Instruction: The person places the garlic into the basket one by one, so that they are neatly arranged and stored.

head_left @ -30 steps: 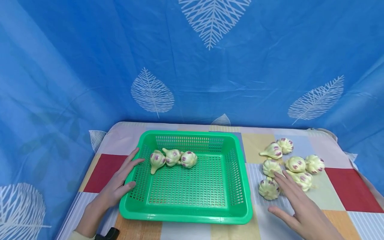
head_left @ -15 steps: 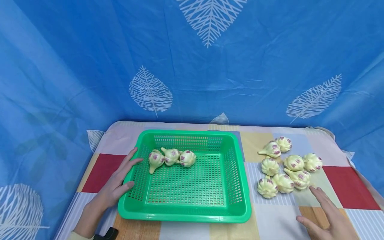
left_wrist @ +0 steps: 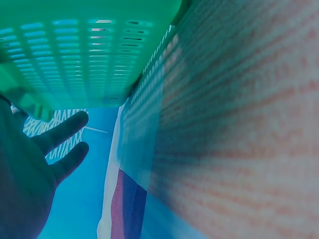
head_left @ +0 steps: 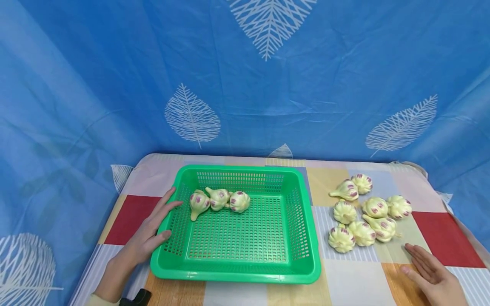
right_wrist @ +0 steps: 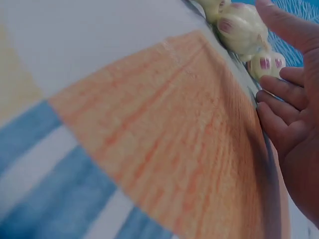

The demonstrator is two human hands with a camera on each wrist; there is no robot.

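Note:
My left hand [head_left: 147, 238] lies along the left rim of a green plastic basket [head_left: 237, 277], its fingers extended and fingertips at the rim. In the left wrist view the slotted basket wall [left_wrist: 79, 59] rises beside the spread fingers [left_wrist: 70, 162]. Inside the basket, three garlic bulbs [head_left: 219, 199] with purple marks sit in a row at the back left. My right hand [head_left: 434, 276] rests low on the table at the right, fingers straight, holding nothing. Several more garlic bulbs [head_left: 363, 233] lie in a loose cluster beyond its fingertips; some [right_wrist: 244, 30] show in the right wrist view.
A patchwork-patterned cloth [head_left: 356, 280] covers the table. Blue curtains with white leaf prints [head_left: 193, 114] hang behind the table and at both sides. A black wrist strap [head_left: 138, 297] shows at my left wrist.
My right hand has moved right and toward me, away from the garlic cluster, uncovering a bulb it overlapped earlier. It now stands more on its edge. My left hand stays at the basket.

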